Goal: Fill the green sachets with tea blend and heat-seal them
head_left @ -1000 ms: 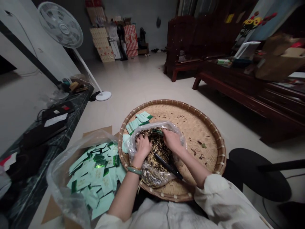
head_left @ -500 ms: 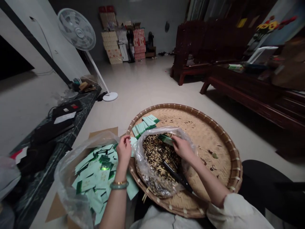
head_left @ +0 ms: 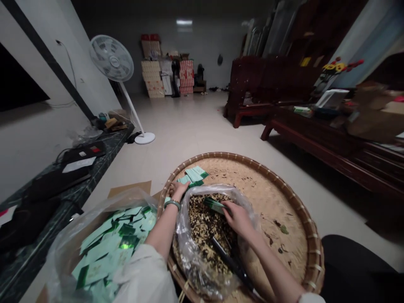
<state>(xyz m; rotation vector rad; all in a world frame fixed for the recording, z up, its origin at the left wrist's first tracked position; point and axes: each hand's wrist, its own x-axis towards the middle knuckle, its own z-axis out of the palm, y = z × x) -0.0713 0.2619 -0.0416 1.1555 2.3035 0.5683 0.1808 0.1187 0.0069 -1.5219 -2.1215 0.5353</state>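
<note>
My right hand (head_left: 238, 215) is closed on a few green sachets (head_left: 215, 205), held above the dried herb mix (head_left: 202, 227) in a clear plastic bag (head_left: 186, 242). My left hand (head_left: 178, 190) reaches past the bag to a row of pale green sachets (head_left: 196, 173) at the tray's far left; thumb and fingers look apart, with the thumb at the sachets' edge. A black-handled tool (head_left: 232, 263) lies partly in the mix, its working end hidden. Under the bag is a round woven bamboo tray (head_left: 277, 198).
Left of the tray, another clear bag (head_left: 63, 252) holds many loose green sachets (head_left: 104, 252). Dark scraps and a leaf (head_left: 284, 229) lie on the tray's right. A standing fan (head_left: 134, 105), a marble ledge (head_left: 104, 160), a dark wooden table (head_left: 303, 134) and a black stool (head_left: 350, 261) stand around.
My left hand has moved from above the loose sachets forward and right to the row on the tray. My right hand still holds its sachets over the mix. The view has tilted up.
</note>
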